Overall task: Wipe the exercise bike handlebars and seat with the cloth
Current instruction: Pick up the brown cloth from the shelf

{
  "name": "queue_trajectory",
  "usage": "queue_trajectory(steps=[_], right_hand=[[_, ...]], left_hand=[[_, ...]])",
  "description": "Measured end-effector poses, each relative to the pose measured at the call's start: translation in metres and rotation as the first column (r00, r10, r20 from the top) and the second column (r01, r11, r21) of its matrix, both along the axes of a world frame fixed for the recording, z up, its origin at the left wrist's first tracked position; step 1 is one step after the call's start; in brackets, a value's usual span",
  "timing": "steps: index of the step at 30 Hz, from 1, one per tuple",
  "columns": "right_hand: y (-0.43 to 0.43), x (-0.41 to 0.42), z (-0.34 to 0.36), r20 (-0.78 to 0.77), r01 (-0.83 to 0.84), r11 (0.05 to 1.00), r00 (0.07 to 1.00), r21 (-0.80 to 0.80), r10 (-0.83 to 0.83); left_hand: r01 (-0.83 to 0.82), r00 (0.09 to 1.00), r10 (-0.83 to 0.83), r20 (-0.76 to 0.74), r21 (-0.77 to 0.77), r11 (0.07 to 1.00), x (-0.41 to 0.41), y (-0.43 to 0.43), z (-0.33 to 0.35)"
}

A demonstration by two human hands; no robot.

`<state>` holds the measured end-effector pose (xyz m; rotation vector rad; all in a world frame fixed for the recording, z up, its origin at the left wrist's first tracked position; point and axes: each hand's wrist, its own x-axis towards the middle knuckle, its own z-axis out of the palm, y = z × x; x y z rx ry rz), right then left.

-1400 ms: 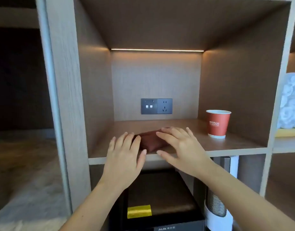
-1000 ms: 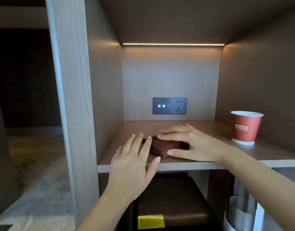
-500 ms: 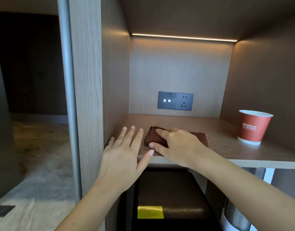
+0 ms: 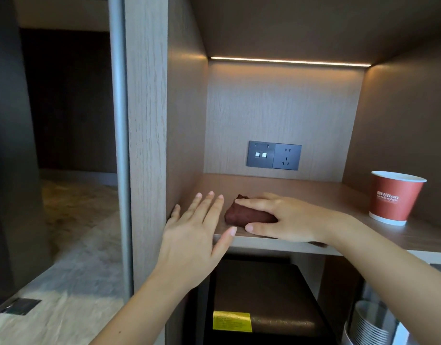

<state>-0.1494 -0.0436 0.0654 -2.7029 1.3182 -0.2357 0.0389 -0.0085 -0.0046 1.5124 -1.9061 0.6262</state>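
A folded dark brown cloth (image 4: 242,215) lies near the front left of a wooden shelf (image 4: 276,242) in a cabinet niche. My right hand (image 4: 281,217) lies across the cloth, fingers over its top and thumb at its front edge, gripping it. My left hand (image 4: 194,235) hovers flat with fingers spread just left of the cloth, over the shelf's front edge and close to the niche's left wall. No exercise bike is in view.
A red paper cup (image 4: 393,197) stands at the right of the shelf. A grey switch and socket plate (image 4: 274,158) sits on the back wall. Below the shelf are a dark box with a yellow label (image 4: 230,321) and a stack of cups (image 4: 371,322). Stone floor lies to the left.
The view has moved closer and to the left. My right hand has slid left over the cloth and closed around it; my left hand has drifted toward the niche's left wall.
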Motion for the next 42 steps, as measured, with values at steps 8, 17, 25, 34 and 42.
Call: queue_trajectory(steps=[8, 17, 25, 34, 42], right_hand=[[0.005, -0.012, 0.006, -0.026, -0.087, 0.99, 0.996, 0.108, 0.09], [0.007, -0.013, -0.003, 0.062, -0.179, 0.983, 0.982, -0.042, 0.181], [0.019, -0.02, -0.01, 0.089, -0.19, 0.953, 0.972, -0.234, 0.216], [0.062, -0.023, -0.03, 0.158, -0.137, 0.874, 0.959, -0.466, 0.235], [0.141, 0.018, -0.071, 0.319, -0.278, 0.885, 0.857, -0.374, 0.404]], left_hand=[[0.008, 1.0, -0.007, 0.008, -0.051, 0.999, 0.0, -0.002, -0.005], [0.062, 0.998, -0.061, 0.03, -0.058, 0.996, 0.003, 0.006, -0.008], [0.083, 0.996, -0.083, -0.005, -0.065, 0.994, -0.01, 0.038, -0.02], [-0.08, 0.997, 0.08, 0.002, -0.037, 0.996, -0.005, 0.114, -0.036], [-0.303, 0.953, 0.303, -0.023, 0.011, 0.953, 0.017, 0.22, -0.066]])
